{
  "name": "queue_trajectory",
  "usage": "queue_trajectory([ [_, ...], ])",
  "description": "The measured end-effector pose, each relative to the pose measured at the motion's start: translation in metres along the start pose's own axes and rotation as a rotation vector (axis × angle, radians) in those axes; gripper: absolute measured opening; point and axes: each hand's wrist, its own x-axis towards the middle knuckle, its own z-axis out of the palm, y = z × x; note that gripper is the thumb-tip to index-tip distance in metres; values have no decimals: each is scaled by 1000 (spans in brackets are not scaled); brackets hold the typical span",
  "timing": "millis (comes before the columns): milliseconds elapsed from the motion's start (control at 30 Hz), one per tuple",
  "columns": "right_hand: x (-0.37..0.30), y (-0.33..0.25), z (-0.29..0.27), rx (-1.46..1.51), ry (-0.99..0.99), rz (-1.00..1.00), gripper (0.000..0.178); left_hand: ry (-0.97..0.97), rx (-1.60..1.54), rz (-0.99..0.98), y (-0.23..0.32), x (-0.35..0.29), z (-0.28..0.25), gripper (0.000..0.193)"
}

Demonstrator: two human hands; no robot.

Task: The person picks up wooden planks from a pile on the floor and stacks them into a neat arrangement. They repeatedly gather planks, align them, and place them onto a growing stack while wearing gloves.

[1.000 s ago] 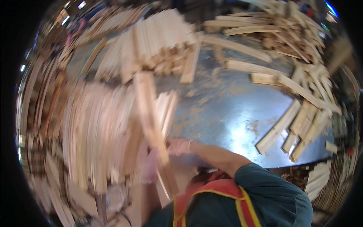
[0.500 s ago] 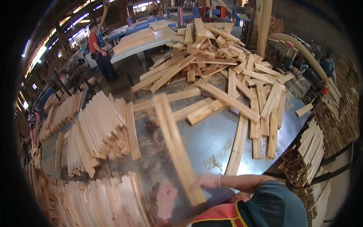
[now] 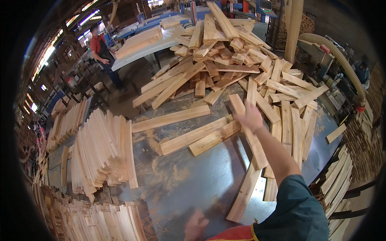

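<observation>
My right hand [image 3: 250, 119] reaches out over the metal table [image 3: 169, 184] and grips a pale wooden plank [image 3: 257, 150] near its upper part. This plank slants across other loose planks at the edge of the heap. Low in the picture, close to my body, my left hand [image 3: 196, 224] is over the near tabletop. Motion blurs its fingers, and no plank shows in it. Two planks [image 3: 197, 134] lie side by side left of my right hand, with another single plank [image 3: 173, 118] farther left.
A tall heap of planks [image 3: 209, 52] covers the table's far side. Stacked planks stand at left [image 3: 96, 148] and near left [image 3: 100, 221]. More stacks [image 3: 337, 172] are at right, below a ribbed hose [image 3: 341, 52]. A person in a red shirt [image 3: 96, 46] stands beyond, at a white table [image 3: 136, 56].
The plank held before me has left my hands. My right hand has reached forward to another plank, which has turned more lengthwise. My left hand is lower in view. The view has shifted.
</observation>
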Motion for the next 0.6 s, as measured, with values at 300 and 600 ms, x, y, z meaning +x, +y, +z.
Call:
queue_trajectory([
  [300, -173, 3, 22, 335, -187, 438, 96, -100, 349, 199, 13, 27, -8, 52],
  [600, -416, -137, 54, 809, -883, 68, 110, -79, 47, -1, 30, 1, -49, 50],
])
